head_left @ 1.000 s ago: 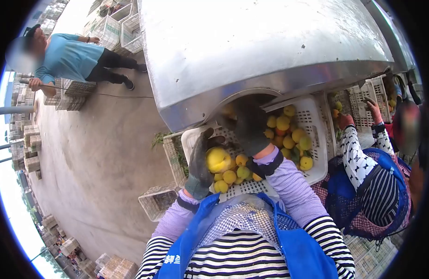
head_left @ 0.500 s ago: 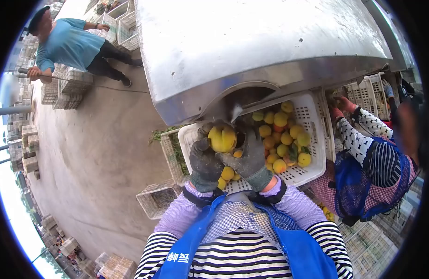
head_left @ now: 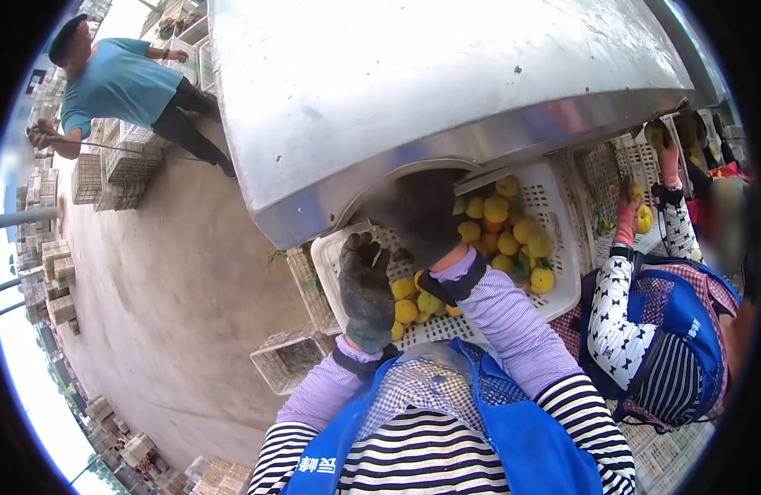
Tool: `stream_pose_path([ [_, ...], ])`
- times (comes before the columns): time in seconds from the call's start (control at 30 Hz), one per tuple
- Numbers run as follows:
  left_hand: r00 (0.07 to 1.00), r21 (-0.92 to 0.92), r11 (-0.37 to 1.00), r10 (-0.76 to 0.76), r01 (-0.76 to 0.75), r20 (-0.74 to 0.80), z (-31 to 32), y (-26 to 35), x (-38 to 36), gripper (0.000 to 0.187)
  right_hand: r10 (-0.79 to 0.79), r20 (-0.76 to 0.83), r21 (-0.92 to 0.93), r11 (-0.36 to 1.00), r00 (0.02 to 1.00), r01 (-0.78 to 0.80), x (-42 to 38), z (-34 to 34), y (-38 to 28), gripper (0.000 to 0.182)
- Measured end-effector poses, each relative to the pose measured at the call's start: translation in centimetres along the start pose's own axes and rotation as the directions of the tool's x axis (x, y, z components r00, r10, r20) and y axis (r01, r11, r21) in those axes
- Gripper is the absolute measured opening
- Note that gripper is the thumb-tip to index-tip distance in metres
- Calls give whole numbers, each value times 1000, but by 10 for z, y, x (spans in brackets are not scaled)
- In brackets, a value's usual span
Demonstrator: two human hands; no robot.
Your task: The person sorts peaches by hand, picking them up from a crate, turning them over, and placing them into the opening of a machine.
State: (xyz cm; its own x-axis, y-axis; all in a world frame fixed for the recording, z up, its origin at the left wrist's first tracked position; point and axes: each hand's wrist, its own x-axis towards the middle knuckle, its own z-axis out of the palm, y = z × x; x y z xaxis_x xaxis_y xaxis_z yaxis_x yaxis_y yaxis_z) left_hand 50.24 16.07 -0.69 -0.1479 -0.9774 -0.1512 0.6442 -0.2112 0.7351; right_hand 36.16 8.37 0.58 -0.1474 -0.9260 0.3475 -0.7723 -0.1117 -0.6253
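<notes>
In a dark work glove, my left hand is over the left end of a white plastic crate. Its fingers are apart and slightly curled, with nothing seen in them. My right hand, gloved too, is smeared by motion at the round opening in the edge of a metal machine. Its fingertips are hidden there, so I cannot make out whether it holds anything. Yellow peaches, some blushed red, fill the right side of the crate. Several more peaches lie below and between my hands.
To the right, a co-worker in a blue vest handles fruit with pink gloves. At the upper left a person in a blue shirt holds a thin cord or rod. A crate stands on the concrete floor; stacked crates line the left.
The large yellow peach held between my hands is out of sight. My right hand has moved up to the machine's opening, and my left hand has opened. The co-worker's hands have moved.
</notes>
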Motion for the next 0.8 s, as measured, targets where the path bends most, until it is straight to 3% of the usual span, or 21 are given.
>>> stream_pose_path([
  [0.03,998,100,993,56,-59,39,-8,-19,1,48,30,48,-1,1000,998,-30,3,-1,3,62],
  [0.07,993,79,991,-101,105,-63,-23,-37,5,52,57,17,43,997,998,-57,3,-12,4,60],
  [0.13,940,-10,942,-336,336,-60,-31,-68,19,52,87,-111,110,991,990,-75,-7,-36,-1,58],
  [0.17,915,83,912,-402,402,-14,-36,-93,25,51,91,-206,129,990,974,-65,-18,-47,1,57],
  [0.23,852,271,828,-521,491,50,-47,-147,36,50,132,-97,149,982,986,-117,-73,-28,62,60],
  [0.27,924,720,688,-329,94,194,-50,-174,45,50,236,-110,21,972,965,-235,-86,-29,88,47],
  [0.3,884,888,297,-209,-351,419,-50,-200,58,50,335,-134,-104,931,933,-349,-96,-32,113,34],
  [0.33,739,713,-196,-209,-673,640,-46,-221,70,50,355,-150,-270,883,923,-384,-105,-36,137,40],
  [0.4,731,776,-121,-451,-619,512,-31,-252,96,52,422,-152,-519,736,894,-436,-115,-46,178,47],
  [0.47,725,813,-118,-538,-570,429,-21,-270,109,50,569,-72,-496,692,819,-524,-111,-54,198,46],
  [0.53,730,837,-110,-559,-536,394,-18,-279,114,49,752,73,-231,652,656,-722,-105,-61,201,45],
  [0.57,730,848,-95,-565,-521,385,-18,-280,114,48,826,173,-7,546,536,-838,-95,-72,192,45],
  [0.63,722,871,-30,-573,-491,387,-20,-275,110,46,862,413,457,82,293,-886,-72,-106,166,44],
  [0.67,717,881,10,-578,-472,390,-20,-270,108,45,836,511,567,-154,199,-810,-61,-121,150,44],
  [0.7,712,890,53,-580,-452,396,-18,-265,104,45,814,559,600,-265,158,-755,-54,-129,140,43],
  [0.73,710,903,106,-582,-417,396,-18,-255,100,44,800,582,602,-307,142,-737,-49,-140,130,43],
  [0.8,702,926,234,-604,-296,377,-15,-230,83,42,859,398,567,47,323,-822,-77,-125,142,50],
])
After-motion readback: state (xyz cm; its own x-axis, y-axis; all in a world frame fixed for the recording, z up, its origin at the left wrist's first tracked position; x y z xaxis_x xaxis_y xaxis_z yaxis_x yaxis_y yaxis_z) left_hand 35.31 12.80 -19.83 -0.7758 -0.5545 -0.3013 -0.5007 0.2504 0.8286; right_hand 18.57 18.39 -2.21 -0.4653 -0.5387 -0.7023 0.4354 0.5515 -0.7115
